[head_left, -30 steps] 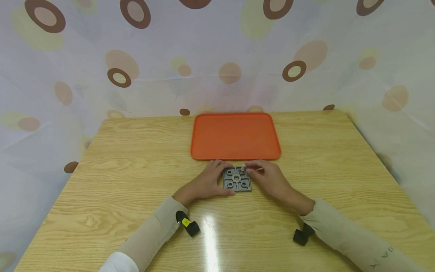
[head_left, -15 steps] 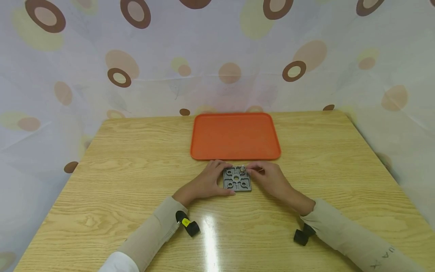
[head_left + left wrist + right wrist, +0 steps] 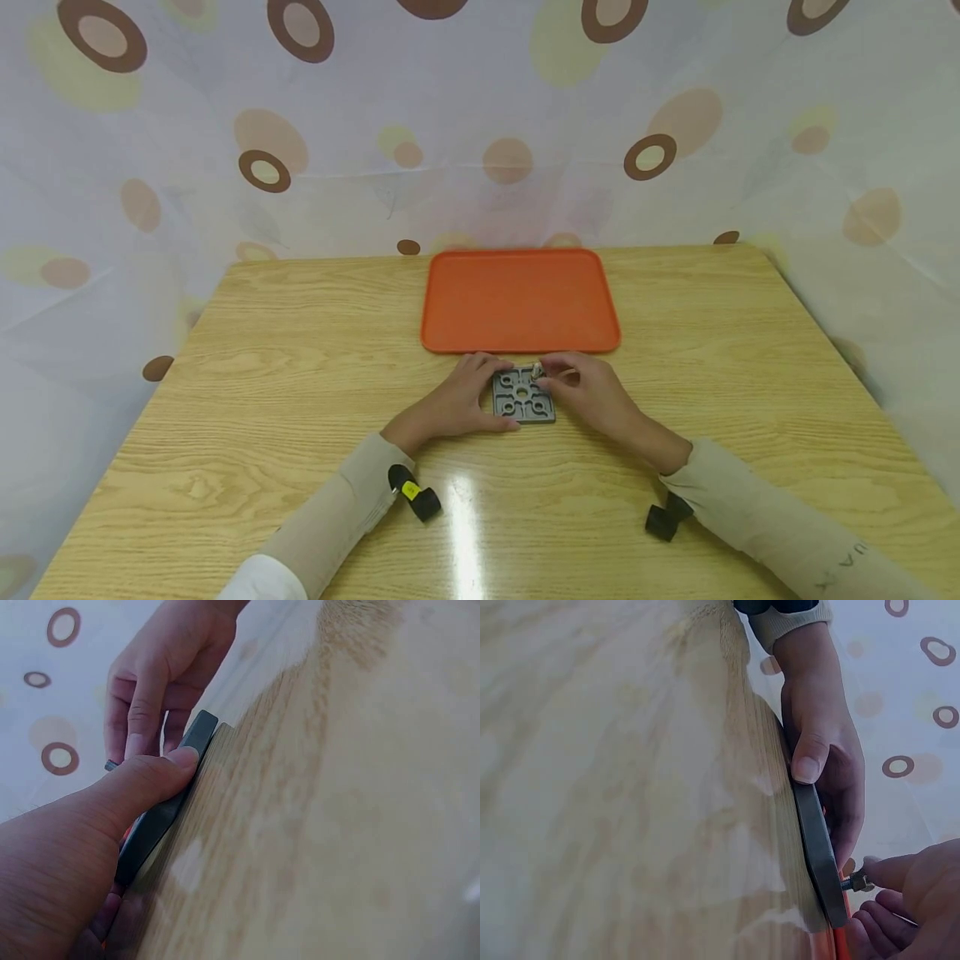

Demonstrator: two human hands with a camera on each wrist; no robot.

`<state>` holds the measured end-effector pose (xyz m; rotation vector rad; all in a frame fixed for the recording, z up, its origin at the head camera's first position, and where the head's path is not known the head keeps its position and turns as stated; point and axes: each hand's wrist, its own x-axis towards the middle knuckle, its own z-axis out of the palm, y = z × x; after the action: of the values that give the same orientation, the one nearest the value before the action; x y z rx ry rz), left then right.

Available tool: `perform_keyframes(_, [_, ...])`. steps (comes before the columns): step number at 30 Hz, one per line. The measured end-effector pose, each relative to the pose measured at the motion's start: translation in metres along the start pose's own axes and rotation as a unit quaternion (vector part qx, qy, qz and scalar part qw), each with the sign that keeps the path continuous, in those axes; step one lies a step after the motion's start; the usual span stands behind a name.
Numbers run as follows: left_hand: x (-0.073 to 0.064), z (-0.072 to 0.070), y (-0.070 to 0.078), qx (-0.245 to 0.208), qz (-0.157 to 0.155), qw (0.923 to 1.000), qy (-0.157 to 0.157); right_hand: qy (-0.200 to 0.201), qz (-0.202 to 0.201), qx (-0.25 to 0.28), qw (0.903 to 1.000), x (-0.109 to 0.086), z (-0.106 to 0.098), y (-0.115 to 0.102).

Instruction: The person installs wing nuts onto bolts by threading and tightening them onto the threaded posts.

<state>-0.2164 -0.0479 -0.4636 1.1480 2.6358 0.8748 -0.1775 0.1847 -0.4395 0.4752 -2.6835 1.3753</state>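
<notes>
A square grey metal plate (image 3: 521,392) with round recessed holes lies on the table in front of me. My left hand (image 3: 453,400) grips it from the left side, thumb on the near edge and fingers on the far one. A small silvery bolt (image 3: 859,882) stands at the plate's far right hole, its threaded shank pointing into the plate. My right hand (image 3: 596,396) has the bolt's head between thumb and forefinger. In the left wrist view the plate (image 3: 161,817) is edge-on and hides most of the bolt.
An orange tray (image 3: 521,302) lies just beyond the hands, its near rim close to the fingers. The wood-grain table (image 3: 315,333) spreads to both sides. A patterned cloth (image 3: 450,108) hangs behind it. Wrist cameras (image 3: 426,504) sit on both sleeves.
The right thumb and forefinger have shifted slightly around the bolt's head. The left hand and the plate stay in place.
</notes>
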Motion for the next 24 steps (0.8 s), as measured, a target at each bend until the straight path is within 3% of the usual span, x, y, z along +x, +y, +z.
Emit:
perform_keyframes(12, [0.0001,0.0017,-0.0014,0.003,0.000,1.0000,0.001,-0.016,0.005,-0.008,0.9998,0.0008,0.0008,0.0007])
perform_keyframes(24, [-0.0008,-0.0010,0.0001,0.002,-0.006,1.0000,-0.001,-0.001,-0.005,-0.017,0.9999,-0.0008,-0.0034,0.0035])
